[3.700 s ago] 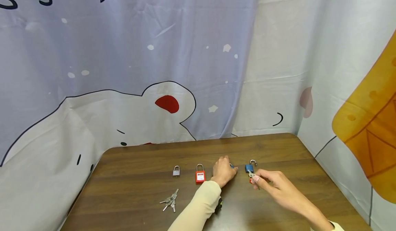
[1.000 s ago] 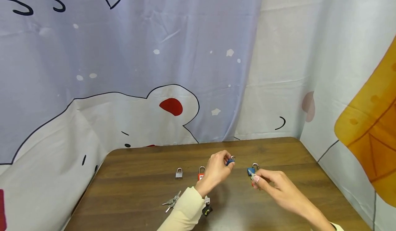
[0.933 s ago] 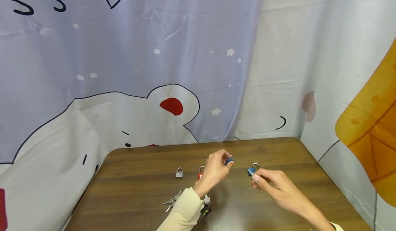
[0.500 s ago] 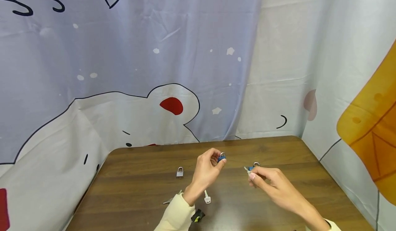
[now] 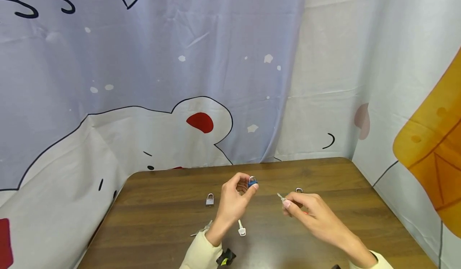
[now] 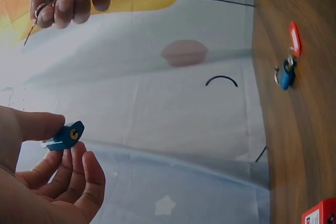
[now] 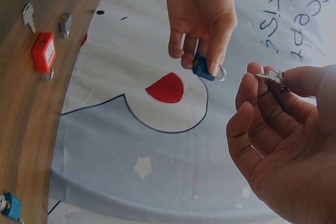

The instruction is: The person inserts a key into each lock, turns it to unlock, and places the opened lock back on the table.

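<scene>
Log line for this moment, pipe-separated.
left hand: holds blue padlock | right hand: pinches key | key, blue padlock: apart | red padlock: on table

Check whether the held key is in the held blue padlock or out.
Out: head view shows a gap between key and padlock; left wrist view shows the keyhole bare.

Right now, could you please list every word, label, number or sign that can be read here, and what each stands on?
"Kiss": on the curtain, sideways in the right wrist view.
"ccept": also on the curtain, cut off by that picture's edge.
"ss": on the curtain, top left of the head view.
Too small or blurred to read: the label on the red padlock, any writing on the red tag.
</scene>
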### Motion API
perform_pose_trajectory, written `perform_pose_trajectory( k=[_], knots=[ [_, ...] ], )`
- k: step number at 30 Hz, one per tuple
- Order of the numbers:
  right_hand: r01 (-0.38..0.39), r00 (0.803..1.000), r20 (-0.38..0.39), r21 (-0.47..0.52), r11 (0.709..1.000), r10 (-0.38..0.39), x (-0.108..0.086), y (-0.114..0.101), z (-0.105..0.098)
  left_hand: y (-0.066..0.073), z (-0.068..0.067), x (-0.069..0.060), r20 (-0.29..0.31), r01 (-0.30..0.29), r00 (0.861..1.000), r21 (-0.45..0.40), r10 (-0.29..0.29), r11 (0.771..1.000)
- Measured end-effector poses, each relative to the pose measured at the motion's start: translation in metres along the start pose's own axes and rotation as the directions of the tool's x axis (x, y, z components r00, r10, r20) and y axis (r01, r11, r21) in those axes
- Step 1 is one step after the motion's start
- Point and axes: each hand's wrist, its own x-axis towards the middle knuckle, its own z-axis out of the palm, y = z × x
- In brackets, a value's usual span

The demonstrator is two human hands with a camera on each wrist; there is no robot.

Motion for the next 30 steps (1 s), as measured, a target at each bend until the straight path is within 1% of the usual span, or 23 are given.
perform_pose_trajectory(
  k=[4,8,12,18,22,24,26,28,30],
  knots=[
    [0.013,1.000,0.000,-0.018,1.000,-0.013,0.008,-0.005,0.006,0.002,-0.005,-0.002,-0.013,0.056,0.998,-0.068,-0.057,0.996],
    [0.021,1.000,0.004,-0.026,0.999,-0.021,0.016,-0.011,0.011,0.004,-0.008,-0.004,0.000,0.085,0.996,-0.160,-0.086,0.984],
    [0.035,0.999,0.014,-0.021,0.999,-0.035,0.021,-0.016,0.016,0.009,-0.013,-0.005,0.010,0.120,0.993,-0.265,-0.122,0.957],
    [0.045,0.999,0.016,-0.018,0.999,-0.045,0.026,-0.019,0.023,0.019,-0.019,-0.008,-0.012,0.153,0.985,-0.385,-0.171,0.910],
    [0.071,0.997,0.017,-0.010,0.997,-0.071,0.028,-0.018,0.027,0.026,-0.023,-0.012,0.003,0.196,0.977,-0.428,-0.215,0.882],
    [0.089,0.996,0.015,-0.007,0.996,-0.089,0.029,-0.017,0.030,0.028,-0.024,-0.014,0.008,0.207,0.974,-0.442,-0.227,0.873],
    [0.105,0.994,0.012,-0.004,0.994,-0.105,0.030,-0.017,0.032,0.031,-0.026,-0.016,0.004,0.204,0.974,-0.451,-0.227,0.869],
    [0.104,0.995,0.005,-0.005,0.995,-0.104,0.030,-0.018,0.034,0.033,-0.027,-0.017,-0.002,0.197,0.975,-0.462,-0.223,0.864],
    [0.104,0.995,-0.008,-0.003,0.995,-0.104,0.030,-0.018,0.037,0.036,-0.027,-0.018,-0.006,0.191,0.975,-0.485,-0.222,0.853]
  ],
)
